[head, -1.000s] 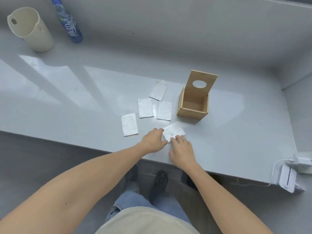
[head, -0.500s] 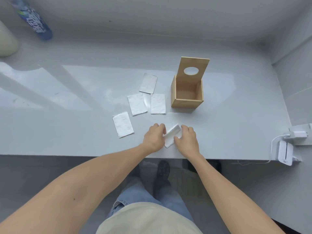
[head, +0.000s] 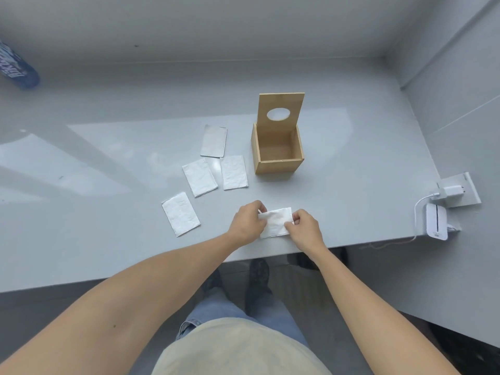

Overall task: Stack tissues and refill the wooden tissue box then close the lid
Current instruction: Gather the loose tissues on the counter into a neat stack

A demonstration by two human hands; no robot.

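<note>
A folded white tissue (head: 276, 222) is held just above the grey table near its front edge. My left hand (head: 247, 221) pinches its left side and my right hand (head: 304, 228) pinches its right side. Behind it stands the wooden tissue box (head: 278, 165), empty inside, with its lid (head: 280, 112) raised upright and showing an oval hole. Several more flat tissues lie to the left of the box: one at the back (head: 213, 141), two side by side (head: 199, 177) (head: 234, 172), and one nearest the front left (head: 180, 213).
A blue bottle (head: 15, 67) lies at the far left edge of the view. A white charger with a cable (head: 436, 217) and a white wall plate (head: 460, 192) sit at the table's right corner. Walls close the table at the back and right.
Both hands have lifted the nearest tissue off the table and turned it flat between them. The view shifted down and left, so the cream jug is out of sight.
</note>
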